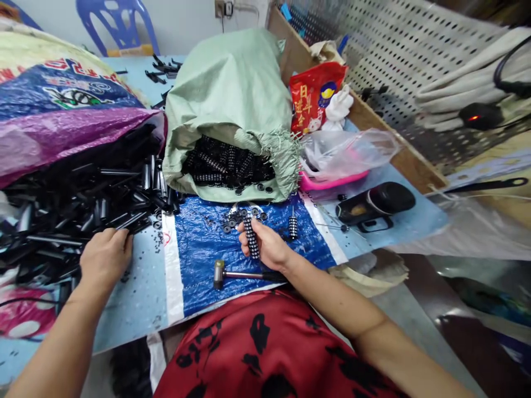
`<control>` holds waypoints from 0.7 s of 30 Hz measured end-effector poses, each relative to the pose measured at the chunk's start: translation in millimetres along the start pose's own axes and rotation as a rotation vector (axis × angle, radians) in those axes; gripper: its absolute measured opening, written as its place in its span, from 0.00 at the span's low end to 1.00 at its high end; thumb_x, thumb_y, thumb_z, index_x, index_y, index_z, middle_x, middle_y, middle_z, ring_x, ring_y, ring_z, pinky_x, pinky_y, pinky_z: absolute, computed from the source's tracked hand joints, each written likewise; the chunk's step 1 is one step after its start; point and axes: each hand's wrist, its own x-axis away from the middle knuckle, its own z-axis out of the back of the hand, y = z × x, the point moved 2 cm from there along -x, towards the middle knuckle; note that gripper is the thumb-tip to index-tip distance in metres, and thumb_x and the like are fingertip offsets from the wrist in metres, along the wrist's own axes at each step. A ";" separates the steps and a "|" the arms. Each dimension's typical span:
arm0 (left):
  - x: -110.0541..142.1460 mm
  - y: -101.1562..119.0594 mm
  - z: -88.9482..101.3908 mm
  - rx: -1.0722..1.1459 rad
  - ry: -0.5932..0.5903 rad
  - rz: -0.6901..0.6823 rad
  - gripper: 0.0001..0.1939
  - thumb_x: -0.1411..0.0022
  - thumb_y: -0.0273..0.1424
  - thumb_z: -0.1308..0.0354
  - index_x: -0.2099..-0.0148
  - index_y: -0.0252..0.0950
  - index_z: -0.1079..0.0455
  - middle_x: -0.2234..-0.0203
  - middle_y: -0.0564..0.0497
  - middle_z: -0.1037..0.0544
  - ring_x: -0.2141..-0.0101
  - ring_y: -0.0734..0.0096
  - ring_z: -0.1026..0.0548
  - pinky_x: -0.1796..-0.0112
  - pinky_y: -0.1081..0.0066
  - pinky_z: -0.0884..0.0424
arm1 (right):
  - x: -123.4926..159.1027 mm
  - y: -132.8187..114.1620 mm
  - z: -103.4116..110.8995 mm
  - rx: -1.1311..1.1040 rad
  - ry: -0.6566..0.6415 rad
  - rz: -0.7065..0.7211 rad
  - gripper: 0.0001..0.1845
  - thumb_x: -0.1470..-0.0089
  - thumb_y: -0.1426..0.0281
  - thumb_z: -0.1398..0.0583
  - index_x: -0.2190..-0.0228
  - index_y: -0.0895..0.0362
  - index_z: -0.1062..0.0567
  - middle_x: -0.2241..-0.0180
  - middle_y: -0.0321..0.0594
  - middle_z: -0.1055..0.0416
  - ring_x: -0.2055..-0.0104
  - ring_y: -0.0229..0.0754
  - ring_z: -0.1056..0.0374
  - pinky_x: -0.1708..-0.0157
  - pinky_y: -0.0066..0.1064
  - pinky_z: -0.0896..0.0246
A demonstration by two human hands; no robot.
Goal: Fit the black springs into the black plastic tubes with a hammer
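My right hand (267, 243) is closed around a short black cylinder with rows of small white squares (251, 239), held upright over the blue woven sheet (199, 249). At the near edge of a heap of glossy black tubes (99, 207), my left hand (107, 255) has its fingers curled down among the pieces. Its fingertips are hidden, so what they grip does not show. Below the right hand lies a small hammer (243, 275) with its handle to the right. Black washer-like rings (232, 221) are scattered just beyond the hand. A similar patterned cylinder on a thin rod (293, 225) stands to the right.
A pale green sack (232, 83) lies open towards me, full of patterned cylinders (224, 160). Right of it are a red packet (315, 94), a pink tray (332, 182) under clear plastic, and a black tumbler (375, 203) on its side. A printed sack (70, 110) backs the tubes.
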 end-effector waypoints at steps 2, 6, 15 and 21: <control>-0.2 -2.4 -0.3 -0.040 -0.015 -0.039 0.13 0.34 0.35 0.46 0.72 0.38 0.35 0.76 0.49 0.32 0.73 0.66 0.40 0.70 0.69 0.51 | 0.8 3.5 -0.4 0.012 -0.005 -0.042 0.45 0.56 0.35 0.31 0.55 0.60 0.29 0.72 0.33 0.31 0.75 0.32 0.33 0.74 0.25 0.36; 5.1 7.6 13.8 -0.049 0.102 -0.100 0.14 0.34 0.34 0.44 0.73 0.38 0.36 0.78 0.50 0.32 0.74 0.66 0.39 0.70 0.68 0.49 | 2.2 4.7 -3.0 0.046 -0.017 -0.042 0.42 0.54 0.36 0.32 0.56 0.60 0.29 0.72 0.33 0.30 0.75 0.33 0.32 0.74 0.25 0.36; 65.4 127.7 29.2 0.341 0.004 -0.151 0.11 0.30 0.29 0.46 0.52 0.38 0.23 0.69 0.50 0.19 0.70 0.68 0.23 0.69 0.70 0.35 | 3.0 13.2 -8.5 0.065 -0.058 -0.066 0.35 0.43 0.39 0.39 0.56 0.59 0.29 0.70 0.37 0.28 0.74 0.33 0.32 0.74 0.26 0.32; 76.4 146.3 19.5 0.519 -0.122 0.146 0.10 0.30 0.35 0.45 0.62 0.37 0.28 0.66 0.45 0.21 0.65 0.63 0.23 0.61 0.66 0.30 | 6.5 24.1 -13.8 0.121 -0.041 -0.013 0.41 0.55 0.36 0.31 0.60 0.59 0.30 0.76 0.30 0.35 0.80 0.28 0.41 0.82 0.21 0.46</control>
